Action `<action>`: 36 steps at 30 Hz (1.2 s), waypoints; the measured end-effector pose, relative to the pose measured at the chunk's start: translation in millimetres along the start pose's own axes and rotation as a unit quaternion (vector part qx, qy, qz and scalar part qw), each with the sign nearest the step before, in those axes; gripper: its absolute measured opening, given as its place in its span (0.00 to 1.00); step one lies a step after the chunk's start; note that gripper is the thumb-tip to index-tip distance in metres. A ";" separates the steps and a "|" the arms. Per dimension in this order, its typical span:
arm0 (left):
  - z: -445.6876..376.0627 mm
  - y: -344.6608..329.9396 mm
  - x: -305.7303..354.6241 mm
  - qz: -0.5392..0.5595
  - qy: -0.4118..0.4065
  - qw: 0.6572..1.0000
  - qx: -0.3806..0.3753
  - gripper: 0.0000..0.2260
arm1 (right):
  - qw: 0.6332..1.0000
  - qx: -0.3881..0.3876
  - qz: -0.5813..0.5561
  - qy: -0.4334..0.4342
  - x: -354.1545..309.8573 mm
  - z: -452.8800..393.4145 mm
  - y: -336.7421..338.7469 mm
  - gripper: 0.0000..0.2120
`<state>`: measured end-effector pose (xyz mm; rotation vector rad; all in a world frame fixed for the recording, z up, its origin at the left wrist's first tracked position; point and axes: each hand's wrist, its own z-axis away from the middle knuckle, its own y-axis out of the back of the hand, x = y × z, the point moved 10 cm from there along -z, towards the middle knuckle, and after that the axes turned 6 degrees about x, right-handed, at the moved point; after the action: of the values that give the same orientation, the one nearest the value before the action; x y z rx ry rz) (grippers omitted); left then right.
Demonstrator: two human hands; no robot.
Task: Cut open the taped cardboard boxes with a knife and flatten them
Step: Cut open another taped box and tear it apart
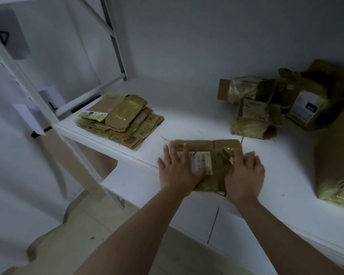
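Left hand (176,168) flat, fingers spread, pressing flattened box (209,165) at table (187,120) edge; right hand (244,173) curled, pinching its yellow tape (229,155); white barcode label (202,162) (text unreadable); flattened stack (119,120) left; taped boxes (266,104) right.

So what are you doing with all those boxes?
A person is squashing a cardboard box flat on the white table. The left hand presses flat on its label side, and the right hand pushes down its taped end. A stack of flattened boxes lies to the left. More boxes, not yet flattened, wait on the right. No knife is in view.
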<state>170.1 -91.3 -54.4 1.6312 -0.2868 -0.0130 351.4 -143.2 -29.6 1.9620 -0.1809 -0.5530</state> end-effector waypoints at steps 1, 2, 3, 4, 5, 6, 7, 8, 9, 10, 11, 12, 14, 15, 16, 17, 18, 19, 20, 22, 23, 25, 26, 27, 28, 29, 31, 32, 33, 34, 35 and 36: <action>5.3 0.2 -5.9 0.016 0.045 0.999 0.002 0.43 | 0.999 -0.020 0.026 -0.011 3.7 1.5 -3.5 0.24; 10.0 -0.4 -8.9 0.032 0.074 0.997 -0.001 0.44 | 0.999 -0.033 0.041 -0.014 5.1 2.5 -5.9 0.25; 12.9 -0.5 -8.6 0.039 0.085 0.996 -0.004 0.43 | 0.998 -0.036 0.044 -0.010 4.3 2.4 -6.3 0.25; 14.5 0.4 -6.1 0.039 0.080 0.996 -0.005 0.41 | 0.999 -0.030 0.032 -0.003 2.2 2.1 -4.9 0.25; 15.0 1.1 -3.7 0.040 0.069 0.997 0.000 0.40 | 1.000 -0.015 0.010 0.004 -0.3 1.8 -1.2 0.24; 15.4 2.7 -2.1 0.048 0.060 0.997 0.011 0.38 | 1.000 0.002 -0.017 0.007 -1.9 1.3 3.3 0.24; 16.1 5.0 -2.0 0.061 0.055 0.996 0.026 0.37 | 0.999 0.016 -0.036 0.007 -2.8 1.6 8.3 0.24; 17.1 6.8 -2.8 0.076 0.055 0.995 0.043 0.37 | 0.998 0.028 -0.048 0.008 -3.7 1.9 13.0 0.24; 18.4 7.8 -4.2 0.089 0.057 0.993 0.059 0.37 | 0.998 0.040 -0.055 0.010 -4.9 2.2 17.2 0.25; 20.1 9.2 -5.0 0.097 0.058 0.991 0.072 0.37 | 0.997 0.049 -0.061 0.013 -6.5 2.1 19.9 0.25; 21.2 10.0 -5.6 0.102 0.058 0.990 0.083 0.37 | 0.997 0.051 -0.063 0.016 -7.6 1.9 20.0 0.25; 22.0 11.0 -6.0 0.106 0.058 0.988 0.093 0.37 | 0.997 0.049 -0.060 0.018 -8.8 2.0 19.2 0.26; 22.0 11.6 -6.9 0.110 0.053 0.987 0.109 0.36 | 0.998 0.044 -0.051 0.020 -10.0 2.2 18.0 0.26; 21.9 12.0 -7.5 0.114 0.050 0.985 0.117 0.36 | 0.998 0.043 -0.050 0.018 -9.8 2.2 17.9 0.27; 22.3 12.1 -8.3 0.120 0.050 0.984 0.124 0.36 | 0.998 0.037 -0.046 0.014 -9.4 2.2 16.9 0.27; 22.8 11.5 -9.8 0.126 0.053 0.982 0.128 0.36 | 0.999 0.029 -0.037 0.009 -9.1 2.5 15.1 0.27; 23.5 11.4 -11.1 0.132 0.055 0.981 0.132 0.36 | 0.999 0.020 -0.028 0.003 -9.2 2.7 13.2 0.27; 24.2 10.9 -12.3 0.138 0.055 0.980 0.133 0.37 | 1.000 0.013 -0.018 -0.003 -9.3 2.5 11.9 0.26; 24.5 11.6 -12.1 0.142 0.051 0.980 0.129 0.37 | 1.000 0.009 -0.009 -0.007 -9.4 1.9 11.1 0.26; 19.9 16.8 -10.1 0.152 0.028 0.981 0.118 0.37 | 1.000 0.006 0.006 -0.023 -9.3 -0.2 11.0 0.25; 14.6 24.9 -9.0 0.161 0.007 0.979 0.123 0.35 | 0.999 0.004 0.006 -0.037 -9.8 -1.1 10.2 0.25; -1.3 53.5 -10.0 0.172 -0.041 0.972 0.155 0.32 | 0.997 0.008 -0.017 -0.071 -18.2 -1.7 7.7 0.27; -11.7 70.1 -13.7 0.174 -0.060 0.969 0.167 0.32 | 0.995 0.013 -0.037 -0.088 -27.5 -1.7 6.0 0.28; -22.9 86.2 -20.3 0.170 -0.076 0.967 0.172 0.33 | 0.993 0.017 -0.060 -0.104 -40.4 -2.1 3.1 0.28; -33.2 102.1 -29.7 0.159 -0.091 0.967 0.179 0.34 | 0.990 0.019 -0.083 -0.115 -56.5 -3.6 -0.3 0.28; -42.5 116.0 -42.3 0.144 -0.101 0.967 0.184 0.34 | 0.987 0.023 -0.102 -0.119 -75.0 -6.1 -2.7 0.28; -59.8 138.9 -75.7 0.112 -0.110 0.968 0.193 0.35 | 0.985 0.039 -0.125 -0.111 -116.8 -14.5 -2.1 0.25; -67.8 149.0 -94.8 0.095 -0.111 0.969 0.200 0.34 | 0.985 0.047 -0.132 -0.102 -138.6 -19.5 -0.2 0.23; -75.8 159.7 -114.1 0.079 -0.112 0.968 0.208 0.34 | 0.984 0.054 -0.140 -0.094 -160.6 -24.6 2.3 0.22; -84.8 170.2 -133.6 0.065 -0.113 0.967 0.217 0.34 | 0.983 0.060 -0.148 -0.086 -182.8 -29.8 5.3 0.22; -94.7 180.9 -153.5 0.054 -0.112 0.966 0.225 0.34 | 0.983 0.064 -0.156 -0.078 -205.2 -35.4 8.2 0.22; -105.3 191.0 -173.4 0.045 -0.108 0.966 0.231 0.35 | 0.982 0.067 -0.163 -0.070 -227.3 -41.2 10.5 0.22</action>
<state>-12.4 35.3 113.9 2.0826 -0.5630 -0.0594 170.9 -31.6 62.1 2.0991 0.0181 -0.9139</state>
